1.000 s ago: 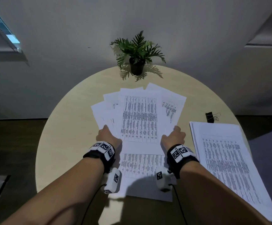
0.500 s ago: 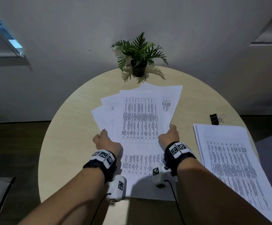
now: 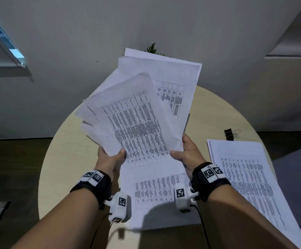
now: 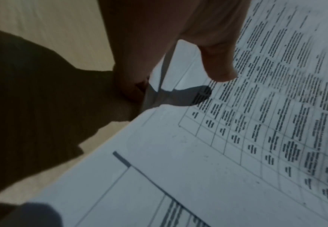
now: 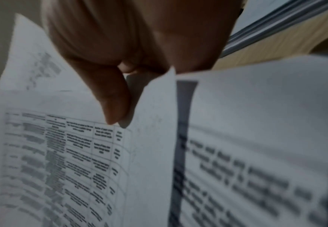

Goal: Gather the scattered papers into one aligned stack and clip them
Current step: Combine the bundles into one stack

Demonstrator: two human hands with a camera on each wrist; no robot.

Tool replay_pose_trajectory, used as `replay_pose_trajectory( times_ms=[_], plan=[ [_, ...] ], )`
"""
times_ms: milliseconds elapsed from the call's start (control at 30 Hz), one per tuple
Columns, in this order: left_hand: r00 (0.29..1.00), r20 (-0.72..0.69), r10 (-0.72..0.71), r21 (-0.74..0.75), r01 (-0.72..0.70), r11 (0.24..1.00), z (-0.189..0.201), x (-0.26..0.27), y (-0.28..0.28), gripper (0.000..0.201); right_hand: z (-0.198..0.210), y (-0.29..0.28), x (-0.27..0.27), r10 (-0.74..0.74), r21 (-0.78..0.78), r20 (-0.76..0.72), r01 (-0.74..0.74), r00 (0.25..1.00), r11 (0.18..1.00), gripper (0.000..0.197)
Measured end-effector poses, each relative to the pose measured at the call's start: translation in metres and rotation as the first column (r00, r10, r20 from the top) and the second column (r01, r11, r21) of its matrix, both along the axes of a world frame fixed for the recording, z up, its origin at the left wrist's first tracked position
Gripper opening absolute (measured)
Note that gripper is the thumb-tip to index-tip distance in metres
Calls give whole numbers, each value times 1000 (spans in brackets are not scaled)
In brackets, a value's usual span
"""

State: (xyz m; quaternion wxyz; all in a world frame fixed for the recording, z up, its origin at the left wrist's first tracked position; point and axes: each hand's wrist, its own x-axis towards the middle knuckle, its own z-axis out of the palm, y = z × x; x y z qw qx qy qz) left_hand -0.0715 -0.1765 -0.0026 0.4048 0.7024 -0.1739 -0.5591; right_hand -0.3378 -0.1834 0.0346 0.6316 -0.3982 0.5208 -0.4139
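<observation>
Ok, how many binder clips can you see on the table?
1. The binder clip lies on the table at its far right, just beyond the stack of papers. More could be hidden under the papers.

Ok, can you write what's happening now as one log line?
left hand: holds fanned papers | right hand: holds papers | papers: lifted, unaligned | binder clip: on table, untouched
</observation>
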Motion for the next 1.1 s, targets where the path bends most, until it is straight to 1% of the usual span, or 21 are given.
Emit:
replay_pose_trajectory(
  times_ms=[33, 67, 100, 200, 267, 367, 400, 433, 500, 533, 567, 600, 667, 700, 733, 767, 800, 867, 933, 1000, 1100],
  plan=[
    [995, -95, 21, -44, -25, 999, 2, -1, 3, 98, 2, 1, -2, 18, 13, -14, -18, 1000, 1000, 66],
    [990, -143, 9, -93, -22, 995, 3, -2, 5, 89, 0, 2, -3, 25, 33, -31, -24, 999, 999, 67],
    [988, -153, -28, -137, 6, 990, 7, -3, 8, 79, 2, 4, -4, 40, 58, -50, -38, 998, 998, 67],
    [979, -122, -162, -190, 137, 972, 20, -10, 12, 61, 5, 7, -4, 105, 84, -96, -97, 990, 992, 60],
    [984, -58, -170, -196, 156, 968, 36, -15, 14, 41, 11, 8, -4, 122, 96, -97, -113, 988, 989, 54],
    [983, 10, -182, -231, 179, 956, 55, -14, 14, 22, 25, 12, -5, 147, 64, -57, -144, 987, 988, 45],
    [984, 12, -177, -238, 175, 955, 61, -11, 15, 20, 27, 10, -8, 148, 37, -71, -146, 986, 989, 40],
    [985, 7, -174, -238, 170, 956, 67, -7, 15, 23, 31, 10, -10, 154, -9, -88, -156, 984, 988, 32],
    [984, 6, -177, -247, 173, 953, 75, 0, 18, 29, 34, 5, -11, 134, -49, -238, -150, 962, 988, 12],
    [985, 31, -171, -255, 173, 951, 79, 1, 22, 28, 38, 4, -8, 104, -57, -312, -127, 944, 990, 3],
    [984, 47, -172, -263, 178, 948, 82, 2, 24, 25, 38, 3, -6, 70, -56, -359, -96, 931, 994, 11],
    [984, 56, -170, -271, 179, 946, 87, 1, 26, 20, 35, 1, -5, 15, -38, -367, -32, 930, 999, 14],
    [981, 111, -158, -294, 185, 938, 99, -3, 30, 15, 44, 4, -1, -61, -15, -202, 59, 977, 998, 15],
    [975, 171, -141, -309, 189, 932, 105, -4, 32, 14, 48, 4, -1, -58, -25, -134, 56, 989, 998, 16],
    [963, 239, -126, -331, 202, 922, 111, -3, 33, 9, 52, 4, -1, -47, -47, -144, 41, 988, 998, 23],
    [943, 311, -123, -344, 232, 910, 116, 1, 34, 4, 59, 2, -2, -27, -66, -180, 16, 983, 998, 35],
    [925, 362, -114, -343, 246, 906, 118, 5, 35, 14, 60, -2, -3, -44, -71, -255, 26, 966, 997, 42],
    [900, 420, -120, -309, 266, 913, 118, 16, 37, 22, 66, -7, -1, -99, -86, -395, 71, 913, 994, 42],
    [885, 451, -118, -272, 262, 926, 115, 22, 42, 23, 68, -9, 3, -149, -157, -568, 72, 809, 985, 41],
    [879, 462, -122, -245, 258, 935, 113, 22, 49, 25, 72, -6, 8, -184, -204, -621, 69, 762, 977, 37],
    [890, 435, -135, -197, 240, 951, 101, 24, 60, 32, 71, -6, 11, -213, -220, -607, 96, 766, 971, 37]
  ],
)
